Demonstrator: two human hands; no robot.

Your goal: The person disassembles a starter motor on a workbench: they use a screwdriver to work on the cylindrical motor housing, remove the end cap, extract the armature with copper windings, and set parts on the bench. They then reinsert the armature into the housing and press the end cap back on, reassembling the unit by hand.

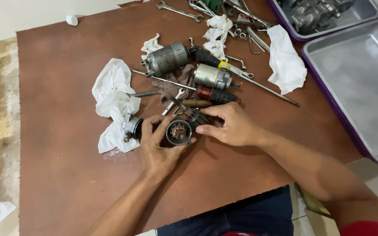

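At the centre of the brown wooden counter (57, 175), both hands clasp a small round dark metal motor part with a copper core (179, 132): left hand (158, 146) cupping it from seven o'clock, right hand (232, 126) pinching it from three o'clock. At nine o'clock lies a crumpled white rag (112, 102). At twelve o'clock rest a grey cylindrical motor housing (167, 58) and a red-handled screwdriver (217, 95); at two o'clock, a grey metal tray (364, 87).

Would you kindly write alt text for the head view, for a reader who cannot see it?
Both hands, left hand and right hand, hold a small round motor part over a brown table. Behind lie motor cylinders, white rags, wrenches and a grey tray.
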